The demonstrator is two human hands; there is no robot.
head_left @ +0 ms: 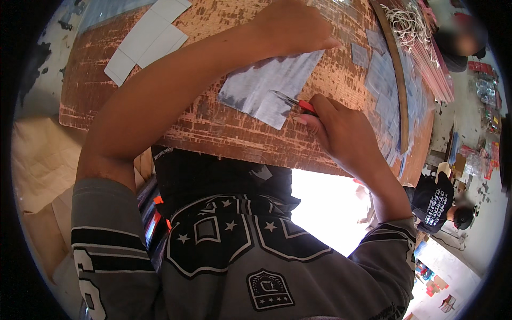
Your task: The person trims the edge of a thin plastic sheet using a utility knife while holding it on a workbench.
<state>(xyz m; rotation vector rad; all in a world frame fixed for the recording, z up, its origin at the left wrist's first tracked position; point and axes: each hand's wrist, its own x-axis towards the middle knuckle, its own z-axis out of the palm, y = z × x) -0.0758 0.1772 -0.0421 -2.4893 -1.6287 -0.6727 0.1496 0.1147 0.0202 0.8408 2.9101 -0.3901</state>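
My right hand [344, 128] is closed around a pair of small red-handled scissors [306, 105], their pointed metal tip aimed left. The tip lies over a shiny, clear plastic sheet [256, 90] on the worn brown table. At the far edge of this sheet, my left hand [293, 29] is curled with the knuckles up and the thumb toward the right. Whatever its fingers may grip is hidden beneath the hand. My left forearm stretches across the table just beyond the sheet.
A white paper template [146, 40] lies to the left of my forearm. Clear plastic pieces [384, 80] are scattered at the right, beside a long wooden strip [397, 80]. White cords [408, 24] and pink strips lie beyond it. Two other people [461, 42] are at the right.
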